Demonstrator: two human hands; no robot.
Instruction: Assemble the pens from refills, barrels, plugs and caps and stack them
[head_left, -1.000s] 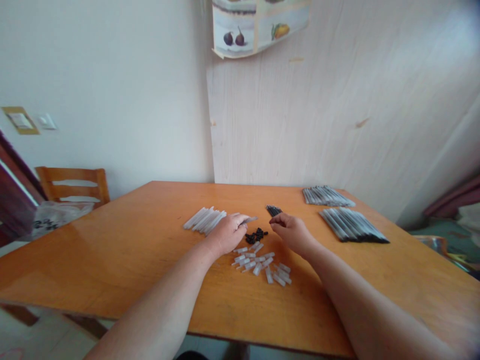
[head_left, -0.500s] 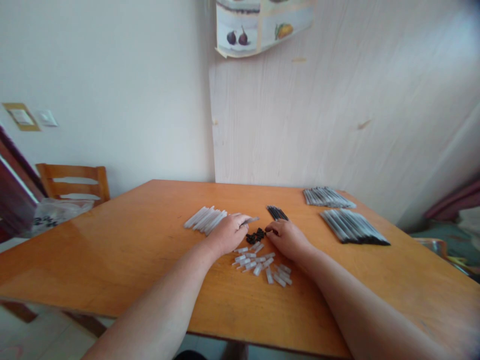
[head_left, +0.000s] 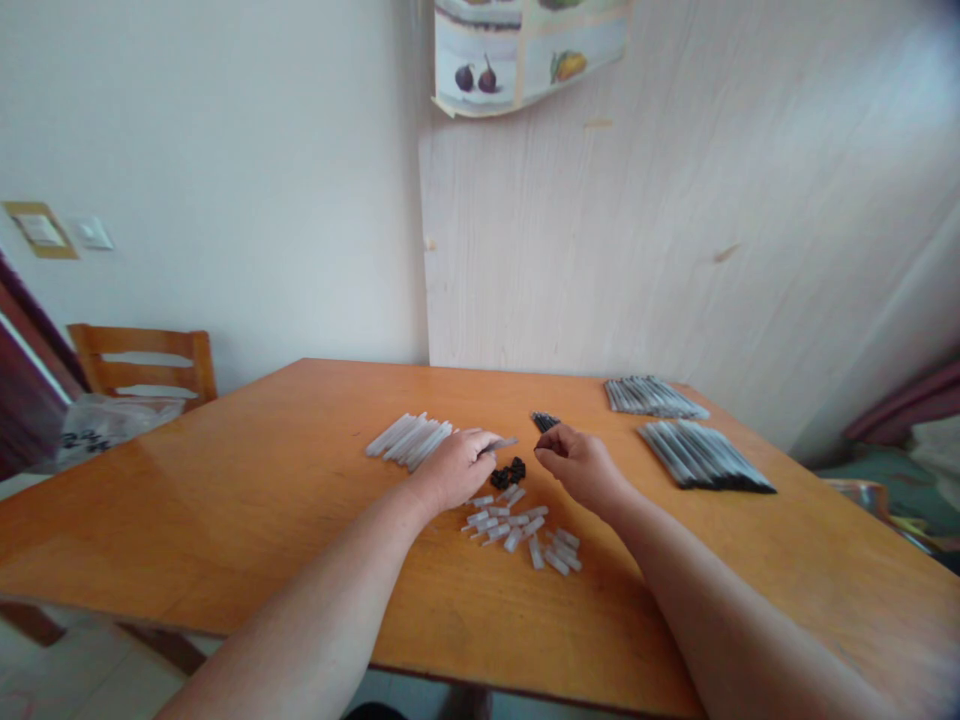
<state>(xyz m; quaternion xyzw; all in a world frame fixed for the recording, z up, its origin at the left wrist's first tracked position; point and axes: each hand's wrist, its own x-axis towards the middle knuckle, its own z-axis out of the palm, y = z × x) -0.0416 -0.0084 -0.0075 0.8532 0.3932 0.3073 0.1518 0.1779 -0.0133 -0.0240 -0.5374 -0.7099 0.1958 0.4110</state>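
My left hand (head_left: 457, 468) is closed around a pen barrel (head_left: 507, 442), whose greyish translucent end sticks out toward the right. Facing it, my right hand (head_left: 583, 466) pinches a small black piece (head_left: 537, 449), mostly covered by the fingertips. Between and below the hands lies a little heap of black plugs (head_left: 508, 473). Clear pen caps (head_left: 513, 524) are scattered nearer to me. White translucent tubes (head_left: 405, 438) lie in a row beside my left hand. Thin black refills (head_left: 544, 420) rest just beyond my right hand, which partly hides them.
Two rows of assembled-looking pens, a nearer one (head_left: 701, 455) and a farther one (head_left: 652, 395), lie on the right of the wooden table (head_left: 247, 500). A wooden chair (head_left: 142, 360) with a plastic bag (head_left: 124, 425) stands at the left. The wall rises behind the table.
My right hand has lifted up and away from the black heap with a small black piece in its fingertips. My left hand stays nearly still with the barrel.
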